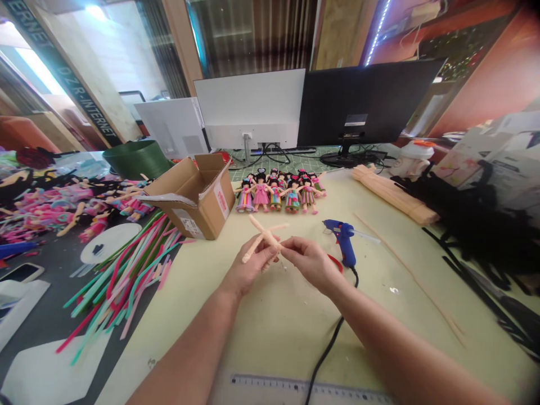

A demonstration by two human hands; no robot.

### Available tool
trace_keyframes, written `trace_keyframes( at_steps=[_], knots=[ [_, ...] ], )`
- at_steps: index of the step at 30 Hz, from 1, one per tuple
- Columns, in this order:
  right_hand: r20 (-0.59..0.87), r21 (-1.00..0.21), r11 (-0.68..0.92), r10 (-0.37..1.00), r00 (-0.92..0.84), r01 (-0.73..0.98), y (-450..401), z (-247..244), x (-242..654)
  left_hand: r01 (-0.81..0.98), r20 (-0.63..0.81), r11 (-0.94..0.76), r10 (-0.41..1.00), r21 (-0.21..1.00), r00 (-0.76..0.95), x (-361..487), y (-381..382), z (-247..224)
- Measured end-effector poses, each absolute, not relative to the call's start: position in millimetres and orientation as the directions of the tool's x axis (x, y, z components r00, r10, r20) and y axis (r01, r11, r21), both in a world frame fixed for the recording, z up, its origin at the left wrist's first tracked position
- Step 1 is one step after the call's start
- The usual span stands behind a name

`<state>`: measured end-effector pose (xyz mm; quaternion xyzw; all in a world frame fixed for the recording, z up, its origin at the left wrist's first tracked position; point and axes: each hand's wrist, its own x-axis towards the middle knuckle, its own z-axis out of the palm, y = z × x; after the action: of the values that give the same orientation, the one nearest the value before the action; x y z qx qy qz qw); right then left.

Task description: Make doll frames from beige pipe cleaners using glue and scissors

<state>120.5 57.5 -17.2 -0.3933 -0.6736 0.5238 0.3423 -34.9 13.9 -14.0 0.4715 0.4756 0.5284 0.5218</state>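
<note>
- Left hand (252, 264) pinches the peach fuzzy figure (267, 235) above the table (278, 332).
- Right hand (311, 263), thumb against fingers, appears to pinch its near end.
- Looks like shaping or twisting that end.
- Next move likely needs a steady left hold; glue gun (345, 243) lies nearby.

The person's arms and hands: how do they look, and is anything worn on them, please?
The left hand and right hand are ungloved. Both forearms are bare, with no sleeve, watch or bracelet visible. No markings show clearly.
</note>
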Motion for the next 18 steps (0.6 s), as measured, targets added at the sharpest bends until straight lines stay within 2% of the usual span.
trace_keyframes(
  at_steps=[4,11,14,18],
  knots=[
    [0.128,-0.964,0.227,0.853,-0.506,0.139,56.0,-15.2,120.3,-0.115,0.032,-0.027,0.998,0.993,0.047,-36.4,13.5,-9.5],
    [0.195,-0.905,0.341,0.864,-0.465,0.254,49.7,-5.7,121.4,-0.086,0.07,-0.062,0.993,0.994,0.092,-40.4,11.1,-4.5],
    [0.194,-0.904,0.341,0.865,-0.463,0.256,45.9,0.7,121.4,-0.058,0.096,-0.091,0.991,0.994,0.091,-41.1,8.5,0.6],
    [0.104,-0.93,0.257,0.87,-0.482,0.263,43.5,5.7,120.7,-0.068,0.127,-0.12,0.985,0.99,0.117,-41.8,6.4,5.0]
  ],
)
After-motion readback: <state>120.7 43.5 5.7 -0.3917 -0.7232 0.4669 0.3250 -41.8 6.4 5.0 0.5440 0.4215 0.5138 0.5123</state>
